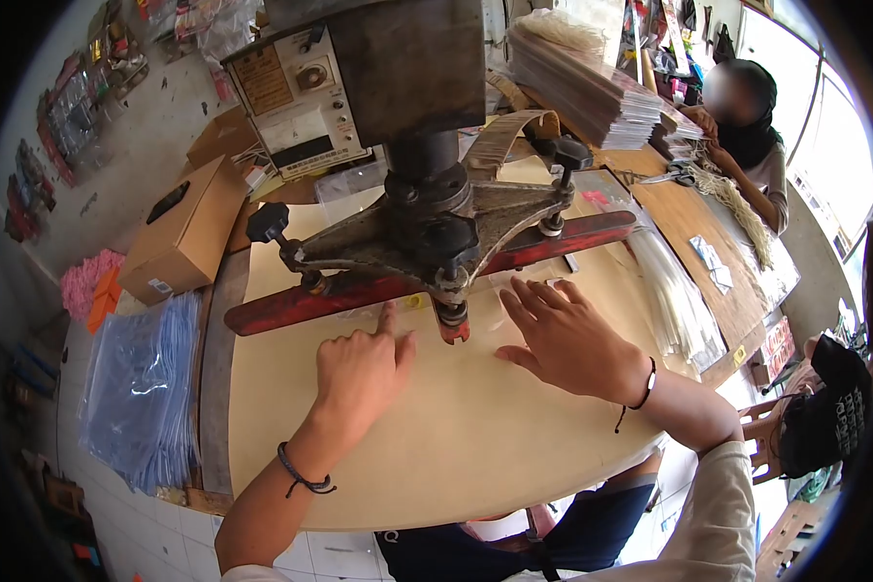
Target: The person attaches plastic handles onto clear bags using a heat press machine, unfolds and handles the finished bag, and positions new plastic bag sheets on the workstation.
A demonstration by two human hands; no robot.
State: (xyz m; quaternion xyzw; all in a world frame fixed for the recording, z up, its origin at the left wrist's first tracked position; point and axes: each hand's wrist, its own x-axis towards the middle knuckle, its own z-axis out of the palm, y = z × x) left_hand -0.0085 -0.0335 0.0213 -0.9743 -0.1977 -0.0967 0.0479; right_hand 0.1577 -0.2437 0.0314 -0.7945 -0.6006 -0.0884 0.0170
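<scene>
Fingers (pixel 543 296) spread on right hand (pixel 584 347), left hand (pixel 357 380) open, index extended, scuffed red bar (pixel 301 307), smooth tan surface (pixel 456 436)

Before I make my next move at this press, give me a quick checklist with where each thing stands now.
1. Hands clear of the red bar: not ok; the left hand's index fingertip is at its edge, the right hand close by.
2. Wrists free of dangling cords: not ok; both bands, left and right, have loose ends.
3. Scissors off the tan surface: ok.
4. Blue plastic stack outside the bar's span: ok.
5. Power off at the control box: cannot tell.
</scene>
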